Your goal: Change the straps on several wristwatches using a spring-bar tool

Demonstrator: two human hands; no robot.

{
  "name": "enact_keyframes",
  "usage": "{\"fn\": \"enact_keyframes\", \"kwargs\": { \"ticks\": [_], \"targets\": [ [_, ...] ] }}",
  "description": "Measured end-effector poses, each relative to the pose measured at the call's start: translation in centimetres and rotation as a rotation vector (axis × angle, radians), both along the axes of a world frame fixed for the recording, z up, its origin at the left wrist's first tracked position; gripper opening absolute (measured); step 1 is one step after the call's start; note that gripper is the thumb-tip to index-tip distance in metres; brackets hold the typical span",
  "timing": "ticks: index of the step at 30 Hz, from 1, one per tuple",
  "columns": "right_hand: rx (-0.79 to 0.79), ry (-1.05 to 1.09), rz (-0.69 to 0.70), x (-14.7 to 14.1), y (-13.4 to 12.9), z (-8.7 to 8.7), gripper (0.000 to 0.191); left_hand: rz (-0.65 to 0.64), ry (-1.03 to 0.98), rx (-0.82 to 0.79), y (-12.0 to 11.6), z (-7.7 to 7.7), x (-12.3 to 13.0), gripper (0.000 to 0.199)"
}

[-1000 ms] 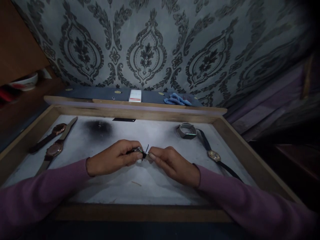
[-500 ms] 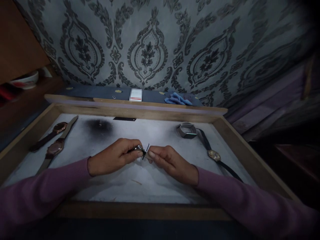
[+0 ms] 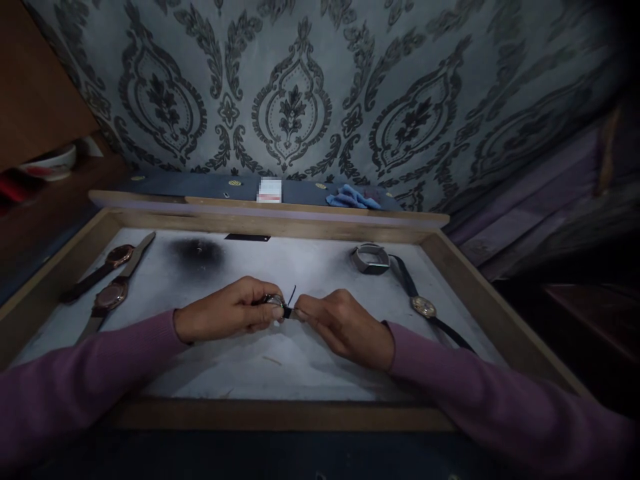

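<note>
Over the middle of a shallow wooden tray point(image 3: 280, 412) with a white bottom, my left hand point(image 3: 230, 312) is closed around a wristwatch point(image 3: 274, 299) with a shiny round case. From the case a short dark piece of watch strap point(image 3: 288, 312) reaches across to my right hand point(image 3: 345, 327), whose thumb and fingers pinch its end. A thin dark strip point(image 3: 293, 293) sticks up between the two hands; what it belongs to is unclear. The fingers hide most of the watch and strap.
Two brown-strapped watches point(image 3: 111, 293) lie at the left. On the right are a grey-banded watch point(image 3: 371, 259) and a dark-strapped watch point(image 3: 424, 307). A flat black strip point(image 3: 247, 237) lies near the back wall. Behind the tray are a small white box point(image 3: 270, 190) and a blue cloth point(image 3: 353, 197).
The watch has turned slightly between my hands, and the dark strip beside it stands at a changed angle. My right hand has rolled a little over the strap end. Both hands keep their hold.
</note>
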State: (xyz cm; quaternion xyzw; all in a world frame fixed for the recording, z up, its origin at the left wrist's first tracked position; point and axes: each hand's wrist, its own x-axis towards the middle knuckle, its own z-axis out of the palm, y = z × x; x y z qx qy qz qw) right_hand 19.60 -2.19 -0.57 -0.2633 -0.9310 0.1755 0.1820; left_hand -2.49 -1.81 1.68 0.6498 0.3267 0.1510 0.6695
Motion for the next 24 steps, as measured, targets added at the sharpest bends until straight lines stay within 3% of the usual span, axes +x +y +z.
{"fn": "enact_keyframes", "kwargs": {
  "ticks": [10,17,24],
  "targets": [
    [0.084,0.016,-0.040,0.14,-0.09,-0.04,0.020,0.028,-0.077,-0.091,-0.19,0.27,0.26,0.025],
    [-0.092,0.065,-0.082,0.03,0.23,-0.26,0.024,0.061,-0.003,0.115,-0.09,0.34,0.20,0.022],
    [-0.219,0.125,-0.130,-0.18,0.33,0.21,0.025,0.131,-0.009,0.157,-0.20,0.03,0.17,0.021]
  ]
}}
